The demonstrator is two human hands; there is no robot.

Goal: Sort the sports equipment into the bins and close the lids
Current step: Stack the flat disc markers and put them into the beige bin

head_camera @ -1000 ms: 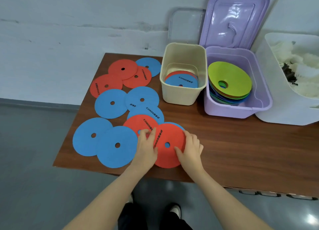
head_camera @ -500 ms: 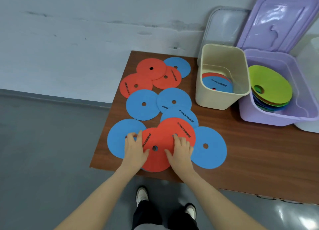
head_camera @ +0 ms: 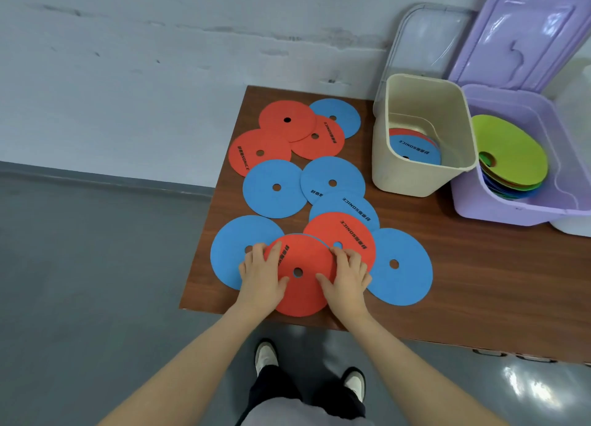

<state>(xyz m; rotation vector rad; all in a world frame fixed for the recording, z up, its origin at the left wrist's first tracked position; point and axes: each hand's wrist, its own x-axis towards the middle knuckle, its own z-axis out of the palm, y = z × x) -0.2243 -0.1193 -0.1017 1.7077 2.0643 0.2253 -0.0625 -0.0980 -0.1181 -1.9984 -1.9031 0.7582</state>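
While both hands are working at the near edge of the desk, the scene is reading as follows.

Cream bin: standing open on the desk, holding a small stack of flat discs; a blue one with black lettering is lying on top, with a red rim peeking out behind it.

Clear lid: leaning upright against the wall behind the cream bin.

Purple bin: sitting just right of the cream bin, touching or nearly touching it; a tilted stack of cone markers is resting inside, a lime green one uppermost.

Purple lid: standing raised behind the purple bin.

White container: showing only partly at the right edge, behind the purple bin.

Red disc: lying at the near desk edge, overlapping a blue disc on its left and another red disc behind it.

Left hand: pinching the red disc's left rim, thumb on top and fingers curling past the edge.

Right hand: pinching the right rim the same way, so each grip is closing on that disc.

Other discs: a blue disc is lying to the right; more blue and red ones are spreading in overlapping groups toward the far left corner, between the hands and the wall.

Floor: grey, with the person's white shoes showing below the desk edge.
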